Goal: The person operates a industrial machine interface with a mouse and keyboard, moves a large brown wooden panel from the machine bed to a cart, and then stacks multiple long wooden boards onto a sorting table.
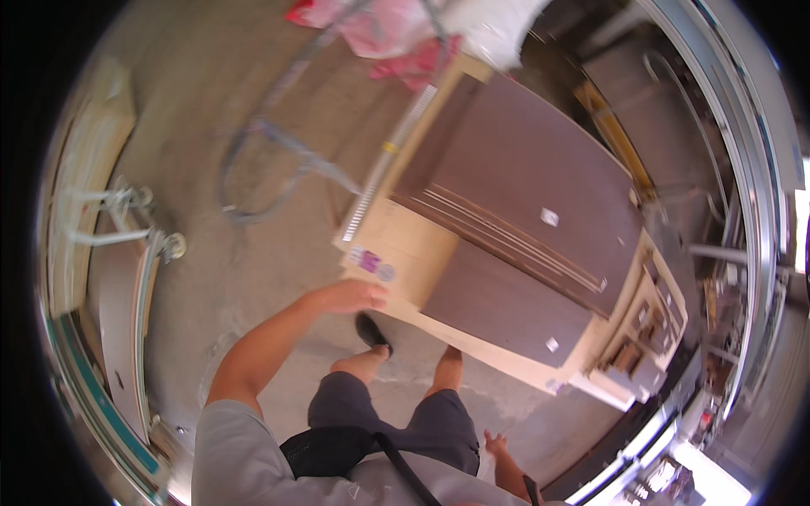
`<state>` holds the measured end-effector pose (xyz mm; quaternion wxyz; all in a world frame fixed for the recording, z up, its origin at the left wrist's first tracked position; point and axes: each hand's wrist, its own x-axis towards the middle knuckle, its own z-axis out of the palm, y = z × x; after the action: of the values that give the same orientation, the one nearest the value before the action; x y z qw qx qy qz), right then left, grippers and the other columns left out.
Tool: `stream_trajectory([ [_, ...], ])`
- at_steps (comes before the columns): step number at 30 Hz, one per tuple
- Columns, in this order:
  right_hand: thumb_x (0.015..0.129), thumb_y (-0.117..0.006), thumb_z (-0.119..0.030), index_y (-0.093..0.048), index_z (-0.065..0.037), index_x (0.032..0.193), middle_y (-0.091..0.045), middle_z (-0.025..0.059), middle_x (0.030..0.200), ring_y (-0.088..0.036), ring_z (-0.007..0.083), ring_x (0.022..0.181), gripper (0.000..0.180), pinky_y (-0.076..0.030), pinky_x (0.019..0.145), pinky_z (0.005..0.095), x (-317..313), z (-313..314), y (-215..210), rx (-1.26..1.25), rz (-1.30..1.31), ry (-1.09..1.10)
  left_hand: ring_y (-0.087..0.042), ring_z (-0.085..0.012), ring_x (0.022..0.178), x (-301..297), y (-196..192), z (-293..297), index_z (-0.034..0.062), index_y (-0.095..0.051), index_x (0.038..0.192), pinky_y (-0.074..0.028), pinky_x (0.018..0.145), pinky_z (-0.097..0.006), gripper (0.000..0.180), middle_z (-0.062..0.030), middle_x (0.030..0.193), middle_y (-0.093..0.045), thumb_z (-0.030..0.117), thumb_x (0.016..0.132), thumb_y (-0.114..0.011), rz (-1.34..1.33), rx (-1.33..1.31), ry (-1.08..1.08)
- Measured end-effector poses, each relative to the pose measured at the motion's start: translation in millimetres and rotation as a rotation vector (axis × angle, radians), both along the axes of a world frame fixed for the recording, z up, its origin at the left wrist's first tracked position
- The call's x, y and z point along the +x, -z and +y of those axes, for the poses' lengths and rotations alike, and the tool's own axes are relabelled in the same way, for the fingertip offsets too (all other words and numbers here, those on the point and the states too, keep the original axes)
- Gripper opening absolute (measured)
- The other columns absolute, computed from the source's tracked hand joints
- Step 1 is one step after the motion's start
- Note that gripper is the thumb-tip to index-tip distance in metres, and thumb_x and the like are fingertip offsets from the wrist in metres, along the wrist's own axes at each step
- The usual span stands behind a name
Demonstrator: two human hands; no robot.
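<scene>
My left hand (354,295) reaches out at the near left corner of a light wooden worktable (405,257), its fingers loosely extended and slightly blurred. Nothing shows in it, and I cannot tell whether it touches the table edge. Low beside my body, my right hand (496,443) hangs with its fingers apart and holds nothing. On the table lies a stack of dark brown panels (523,160). A single brown panel (506,304) lies nearer to me, bearing a small white label. Along the table's left edge runs a pale measuring strip (388,160).
Left of the table stands a curved metal tube frame (240,169). Boards lean at the far left beside a wheeled white frame (126,223). Red and white plastic bags (396,38) lie beyond the table. Small wood pieces (637,337) fill a tray at its right end.
</scene>
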<state>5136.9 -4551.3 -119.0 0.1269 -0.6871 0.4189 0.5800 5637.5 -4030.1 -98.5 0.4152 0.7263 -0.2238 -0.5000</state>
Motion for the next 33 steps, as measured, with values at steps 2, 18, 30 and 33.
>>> stream_trajectory([
  [2,0.094,-0.050,-0.072,-0.045,0.002,0.150,-0.047,0.0326,0.148,-0.043,0.0449,0.141,0.093,-0.036,0.118,0.0506,-14,33,13,0.036,-0.146,-0.234,-0.059,-0.0320,0.131,-33,-83,56,0.0069,-0.058,0.145,-0.044,0.111,-0.040,0.058,-0.0200,0.140,-0.063,0.046,0.102,-0.059,0.053,0.026,-0.013],
  [18,0.101,-0.054,-0.030,-0.062,-0.017,0.094,-0.059,0.0003,0.073,-0.062,0.0168,0.061,0.016,-0.045,0.046,0.0345,539,468,-7,0.862,-0.710,-0.348,-0.043,-0.0236,0.147,-542,-422,363,0.0114,-0.047,0.155,-0.038,0.118,-0.041,0.059,-0.0113,0.160,-0.046,0.038,0.105,-0.061,0.024,-0.162,-1.249],
  [30,0.090,-0.071,-0.030,-0.077,-0.004,0.085,-0.076,0.0103,0.085,-0.067,0.0192,0.070,0.027,-0.054,0.067,0.0407,301,916,45,1.092,-0.495,-1.706,-0.059,-0.0157,0.111,-768,-474,408,0.0005,-0.067,0.127,-0.045,0.102,-0.032,0.057,-0.0065,0.119,-0.069,0.051,0.105,-0.051,0.600,-0.218,-1.999],
  [33,0.090,-0.072,-0.030,-0.077,-0.005,0.096,-0.076,0.0075,0.082,-0.066,0.0193,0.069,0.027,-0.053,0.065,0.0396,228,1043,45,1.171,-0.363,-1.563,-0.061,-0.0201,0.112,-814,-495,401,-0.0058,-0.067,0.126,-0.045,0.105,-0.035,0.052,-0.0113,0.117,-0.072,0.040,0.105,-0.054,0.301,-0.257,-1.882],
])
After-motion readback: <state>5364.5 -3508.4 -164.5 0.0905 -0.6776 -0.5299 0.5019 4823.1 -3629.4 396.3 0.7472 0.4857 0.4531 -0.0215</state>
